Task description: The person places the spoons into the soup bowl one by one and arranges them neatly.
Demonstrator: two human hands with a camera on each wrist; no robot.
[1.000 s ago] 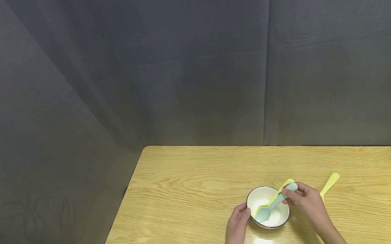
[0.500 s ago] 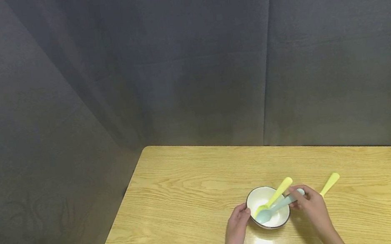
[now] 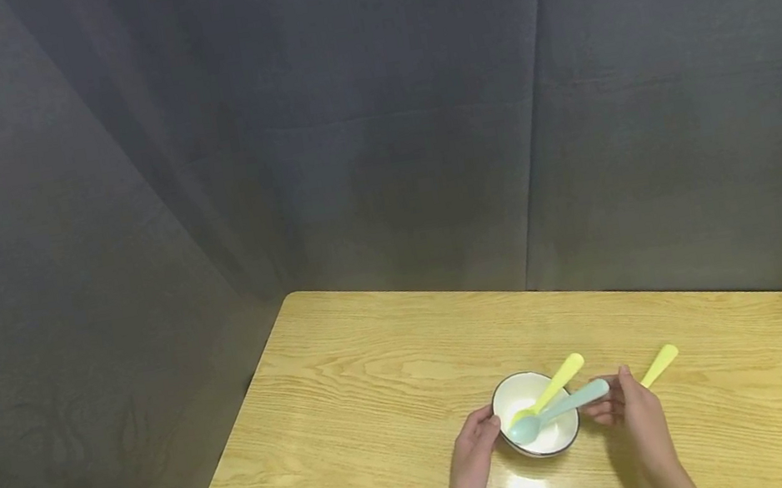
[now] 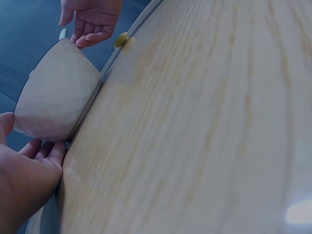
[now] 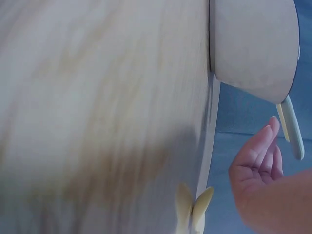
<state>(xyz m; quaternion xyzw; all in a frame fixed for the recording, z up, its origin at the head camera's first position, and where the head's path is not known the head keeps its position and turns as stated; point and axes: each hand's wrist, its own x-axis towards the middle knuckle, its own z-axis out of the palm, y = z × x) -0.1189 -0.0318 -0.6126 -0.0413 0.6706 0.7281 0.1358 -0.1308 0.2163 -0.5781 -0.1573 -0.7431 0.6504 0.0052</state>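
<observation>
Because the tabletop [image 3: 356, 418] looks smooth, with a bright glare near its front edge, I suspect the white bowl [image 3: 514, 396] standing on it could skid if someone nudged it from the side. What guards against that is the left hand [image 3: 474, 446], its thumb on the rim and its fingers tucked low against the wall; should that hold loosen or pull upward, the bowl might tip. Across from it, the right hand [image 3: 635, 406] hangs half unfurled, fingers relaxed and pinching nothing, just beside the handles; from where I stand I cannot tell whether a fingertip touches one. A careless brush there could lever the blue spoon [image 3: 584, 395] out, since its handle juts well past the rim. It overlaps the yellow spoon [image 3: 564, 376] inside the bowl, so shifting one may drag the other. Behind that wrist, a second yellow spoon [image 3: 661, 364] lies partly hidden, easily knocked by a backward sweep.
</observation>
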